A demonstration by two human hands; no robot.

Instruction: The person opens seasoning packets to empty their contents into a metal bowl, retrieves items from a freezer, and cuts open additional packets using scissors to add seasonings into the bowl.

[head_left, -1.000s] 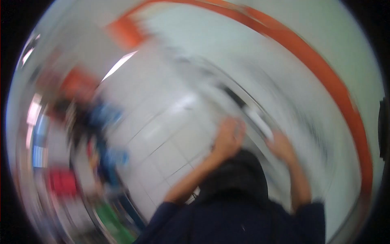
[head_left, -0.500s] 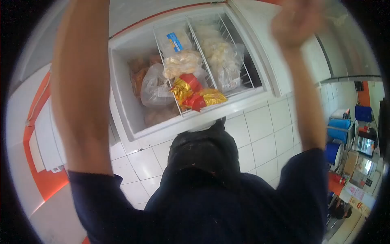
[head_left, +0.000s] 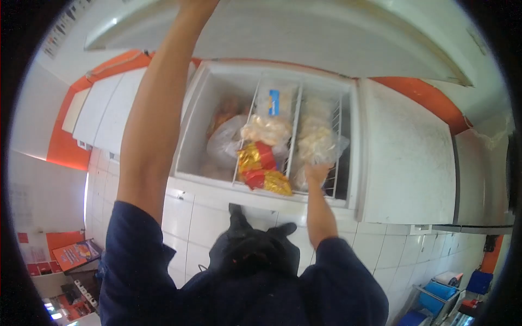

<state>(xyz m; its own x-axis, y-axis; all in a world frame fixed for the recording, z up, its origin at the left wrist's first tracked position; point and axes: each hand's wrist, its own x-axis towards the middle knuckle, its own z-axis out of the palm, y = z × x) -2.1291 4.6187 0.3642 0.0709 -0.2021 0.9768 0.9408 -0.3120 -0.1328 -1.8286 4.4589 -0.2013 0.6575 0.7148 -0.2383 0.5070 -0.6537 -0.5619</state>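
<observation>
An open chest freezer [head_left: 191, 136] lies before me, with white wire baskets inside. My right hand [head_left: 317, 171] is down at the right basket, touching a clear plastic bag of pale food [head_left: 314, 145]; its fingers are blurred against the bag, so their grip is unclear. My left arm stretches up toward the raised freezer lid [head_left: 304, 38]. Only part of my left hand [head_left: 198, 4] shows at the top edge, its fingers out of sight. In the middle basket lie red and gold packets [head_left: 263, 168], a bag of light-brown food [head_left: 265, 129] and a blue-labelled pack [head_left: 274, 100].
A cloudy plastic bag [head_left: 225, 140] and brownish frozen packs [head_left: 228, 106] fill the freezer's left part. A closed white lid [head_left: 405, 157] adjoins on the right. White floor tiles [head_left: 179, 217] run below the freezer. Blue containers [head_left: 437, 293] stand at the lower right.
My right hand has come down from the upper right to the bags in the right basket. My left arm stays raised. The view has shifted, showing the lid and more of the room.
</observation>
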